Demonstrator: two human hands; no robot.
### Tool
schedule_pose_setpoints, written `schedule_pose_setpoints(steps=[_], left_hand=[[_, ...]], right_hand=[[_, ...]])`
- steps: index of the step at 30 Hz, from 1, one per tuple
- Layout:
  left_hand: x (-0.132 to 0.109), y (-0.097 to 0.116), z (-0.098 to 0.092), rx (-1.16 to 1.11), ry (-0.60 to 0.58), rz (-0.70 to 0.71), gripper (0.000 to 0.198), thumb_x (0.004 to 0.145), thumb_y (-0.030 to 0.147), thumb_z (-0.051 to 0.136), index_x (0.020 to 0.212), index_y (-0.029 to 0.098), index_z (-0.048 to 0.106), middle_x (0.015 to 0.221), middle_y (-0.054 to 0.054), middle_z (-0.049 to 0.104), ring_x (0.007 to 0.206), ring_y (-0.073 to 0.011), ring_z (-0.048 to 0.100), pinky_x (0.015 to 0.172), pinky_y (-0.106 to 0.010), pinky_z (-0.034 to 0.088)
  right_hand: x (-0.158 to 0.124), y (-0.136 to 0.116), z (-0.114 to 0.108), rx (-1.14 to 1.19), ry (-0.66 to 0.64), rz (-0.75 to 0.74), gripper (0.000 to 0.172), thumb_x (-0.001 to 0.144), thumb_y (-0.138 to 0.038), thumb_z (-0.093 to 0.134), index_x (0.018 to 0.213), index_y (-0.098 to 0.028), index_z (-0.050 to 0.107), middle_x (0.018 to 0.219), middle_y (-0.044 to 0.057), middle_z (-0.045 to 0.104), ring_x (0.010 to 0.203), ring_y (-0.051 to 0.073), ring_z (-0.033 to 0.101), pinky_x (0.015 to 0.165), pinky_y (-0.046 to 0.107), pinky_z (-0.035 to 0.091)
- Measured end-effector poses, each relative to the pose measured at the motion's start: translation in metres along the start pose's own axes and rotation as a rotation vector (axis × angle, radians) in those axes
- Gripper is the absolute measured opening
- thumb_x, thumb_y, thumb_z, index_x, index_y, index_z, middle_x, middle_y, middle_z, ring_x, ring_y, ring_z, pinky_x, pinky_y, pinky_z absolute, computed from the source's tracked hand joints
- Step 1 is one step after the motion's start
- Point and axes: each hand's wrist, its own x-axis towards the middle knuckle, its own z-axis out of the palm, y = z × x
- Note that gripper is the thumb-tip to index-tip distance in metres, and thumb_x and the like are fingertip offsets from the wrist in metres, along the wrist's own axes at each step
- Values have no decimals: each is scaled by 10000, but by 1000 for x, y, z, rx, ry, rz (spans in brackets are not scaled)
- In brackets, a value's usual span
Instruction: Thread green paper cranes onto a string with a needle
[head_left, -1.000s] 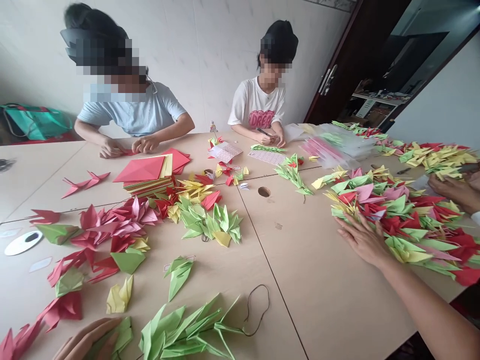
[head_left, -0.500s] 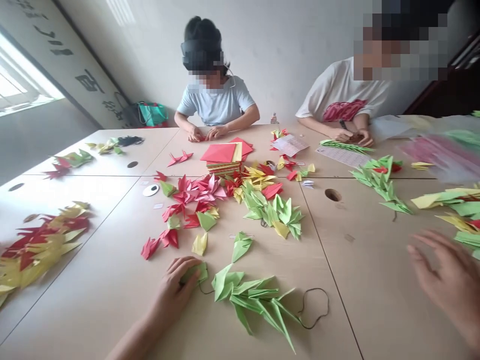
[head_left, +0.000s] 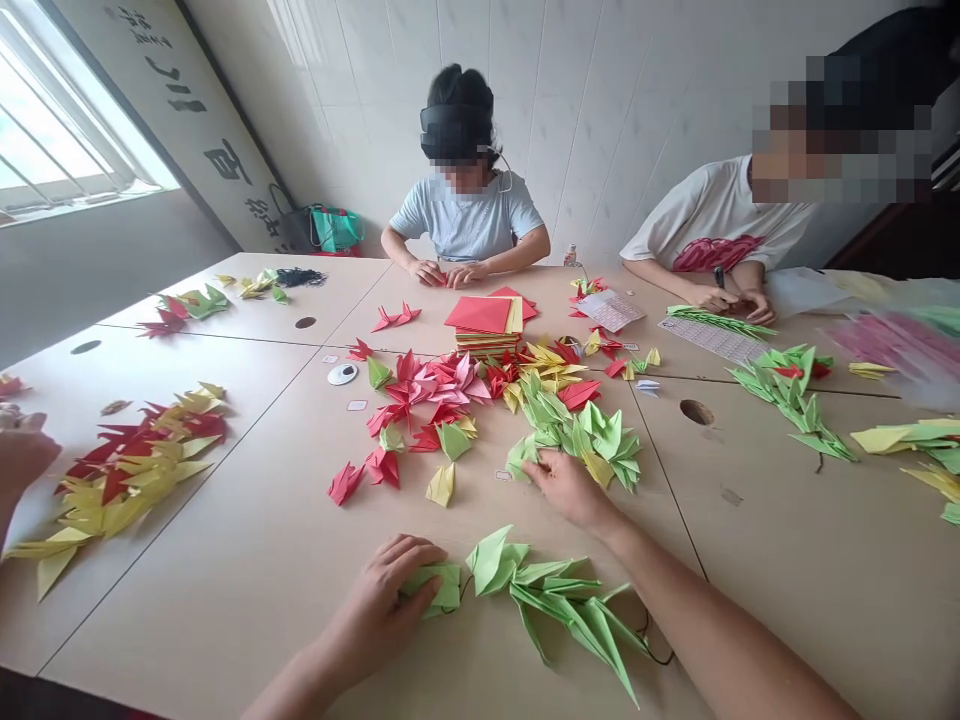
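My left hand point(head_left: 405, 585) closed on green folded piece point(head_left: 448, 588), right hand point(head_left: 568, 487) pinching second piece point(head_left: 520, 457). Risks: tight squeeze creasing either; tugged dark cord point(head_left: 466, 584) dragging green strand point(head_left: 559, 588).

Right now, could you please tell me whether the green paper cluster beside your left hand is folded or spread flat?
Folded: the green paper cluster beside the left hand shows creases and pointed, layered shapes.
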Motion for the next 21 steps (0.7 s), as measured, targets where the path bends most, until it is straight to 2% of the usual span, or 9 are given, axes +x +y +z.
schedule_pose_setpoints(steps=[3, 9, 12, 17, 19, 21], left_hand=[[2, 1, -7, 13, -67, 8, 220, 933, 307, 507, 1104, 237, 627, 1036, -83, 691, 973, -222, 634, 834, -337, 531], [6, 8, -9, 99, -184, 93, 348, 872, 370, 621, 1205, 275, 589, 1145, -68, 674, 1023, -245, 616, 872, -379, 524], [1, 4, -5, 169, -167, 98, 397, 837, 323, 666, 1221, 260, 585, 1175, -74, 668, 1050, -263, 611, 894, -411, 521], [-8, -8, 0, 221, -67, 23, 371, 865, 277, 630, 1232, 248, 581, 1167, -71, 676, 1073, -255, 614, 883, -396, 539], [-10, -10, -1, 226, -22, -14, 375, 864, 258, 624, 1236, 253, 575, 1164, -61, 679, 1076, -246, 618, 879, -384, 546], [-12, -13, -3, 234, 19, -48, 362, 869, 250, 607, 1230, 261, 578, 1158, -51, 683, 1067, -237, 626, 870, -375, 552]], right_hand=[[12, -2, -3, 123, 10, 77, 441, 803, -609, 574, 592, -222, 551, 540, 16, 617, 470, 160, 559, 478, 311, 479], [8, -16, -11, 356, -2, 189, 441, 723, -587, 686, 650, -156, 619, 584, 13, 646, 495, 104, 573, 464, 224, 456], [0, -18, -15, 464, -1, 242, 420, 677, -576, 721, 686, -161, 660, 680, 44, 695, 606, 124, 634, 543, 221, 510], [-12, -20, -16, 548, -3, 284, 413, 732, -567, 686, 876, -181, 697, 954, 86, 732, 838, 178, 692, 762, 298, 576], [-19, -23, -16, 538, 6, 279, 431, 770, -545, 672, 1027, -199, 683, 1129, 96, 698, 975, 207, 681, 889, 360, 553], [-32, -25, -19, 510, 33, 269, 506, 797, -500, 680, 1225, -239, 608, 1342, 93, 590, 1156, 235, 611, 1022, 415, 472]])
